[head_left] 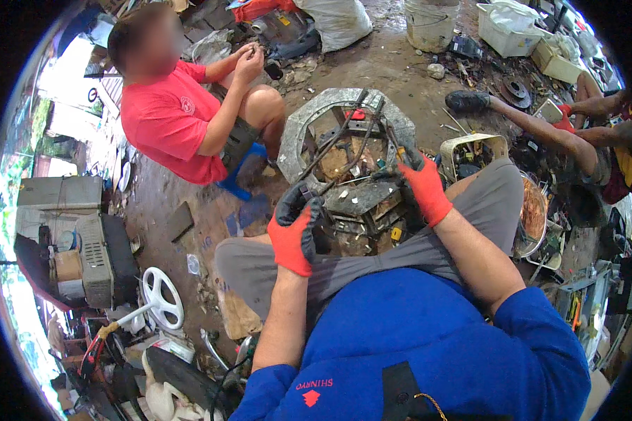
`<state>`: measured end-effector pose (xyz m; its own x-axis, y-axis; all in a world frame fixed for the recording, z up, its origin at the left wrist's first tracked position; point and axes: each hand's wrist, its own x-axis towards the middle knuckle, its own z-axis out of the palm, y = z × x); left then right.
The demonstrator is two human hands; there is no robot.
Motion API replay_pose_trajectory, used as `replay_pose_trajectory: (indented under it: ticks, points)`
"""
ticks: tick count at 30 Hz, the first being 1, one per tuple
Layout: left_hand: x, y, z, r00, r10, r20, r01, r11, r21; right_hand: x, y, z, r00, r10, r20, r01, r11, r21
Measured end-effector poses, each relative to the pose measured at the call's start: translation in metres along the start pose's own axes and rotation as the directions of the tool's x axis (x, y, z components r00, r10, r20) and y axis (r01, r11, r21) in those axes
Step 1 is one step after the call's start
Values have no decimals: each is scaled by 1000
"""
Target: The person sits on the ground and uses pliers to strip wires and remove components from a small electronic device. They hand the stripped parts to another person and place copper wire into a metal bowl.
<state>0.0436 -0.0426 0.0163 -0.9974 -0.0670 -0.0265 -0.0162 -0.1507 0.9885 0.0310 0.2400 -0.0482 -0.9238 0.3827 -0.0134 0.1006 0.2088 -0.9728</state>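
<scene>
My left hand [295, 228], in a red and black glove, is closed around a small dark piece whose kind I cannot make out. It is at the near left edge of a grey octagonal metal frame [298, 144]. My right hand [426, 186], gloved alike, is closed at the frame's right side on a tool with an orange-yellow handle [401, 153]; its working end is hard to see. Dark cable-like strands [344, 133] cross the frame's opening toward my left hand. Small tools and scraps lie inside the opening, and a red item [356, 114] is at its far side.
A person in a red shirt [172, 123] sits on a blue stool [240, 175] at the left. At the right another person's leg [541, 130] reaches in. A scrap-filled beige bin [502, 144] stands beside my knee. A white steering wheel [163, 298] lies lower left.
</scene>
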Motion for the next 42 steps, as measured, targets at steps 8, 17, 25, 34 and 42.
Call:
replay_pose_trajectory:
  ticks: [8,17,25,34,42]
  points:
    - [14,-7,-12,974,-220,50,222,974,-39,51,-29,-16,983,-77,164,163,769,-618]
    - [18,-65,-3,928,-271,254,238,959,155,60,24,-16,985,-151,78,160,661,-733]
    - [29,-75,-2,897,-421,135,389,896,214,63,37,-6,967,-92,239,250,539,-804]
    - [26,-84,29,959,-266,94,-4,318,948,60,43,-1,958,-115,264,284,536,-795]
    - [32,-92,39,945,-303,119,-46,236,971,56,35,-1,974,-110,197,226,470,-854]
